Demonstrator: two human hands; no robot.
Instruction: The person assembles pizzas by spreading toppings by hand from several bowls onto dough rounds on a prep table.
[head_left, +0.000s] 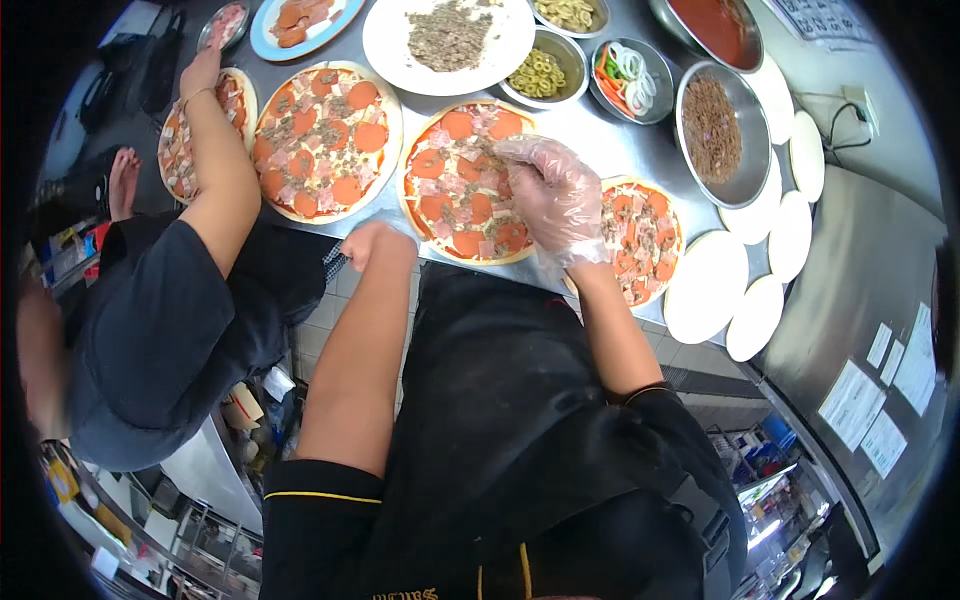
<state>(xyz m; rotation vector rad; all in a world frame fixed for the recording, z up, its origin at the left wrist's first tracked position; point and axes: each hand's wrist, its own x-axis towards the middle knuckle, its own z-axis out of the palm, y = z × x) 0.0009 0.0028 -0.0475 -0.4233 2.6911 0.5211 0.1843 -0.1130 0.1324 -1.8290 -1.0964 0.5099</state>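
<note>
My right hand [552, 198], in a clear plastic glove, hovers over the middle pizza [455, 190], fingers pinched together over its pepperoni and crumbled toppings; what it holds is too small to tell. My bare left hand [372, 243] rests as a fist on the steel counter's front edge [380, 222], just left of that pizza. A topped pizza [325, 138] lies to the left and another [645, 238] to the right, partly behind my right wrist.
A co-worker's arm [215, 170] reaches over a far-left pizza [178, 150]. Behind are a white plate of crumbled meat [448, 38], bowls of olives [540, 72], vegetables [625, 75], ground topping [715, 130] and red sauce [715, 25]. Plain dough rounds [705, 288] line the right side.
</note>
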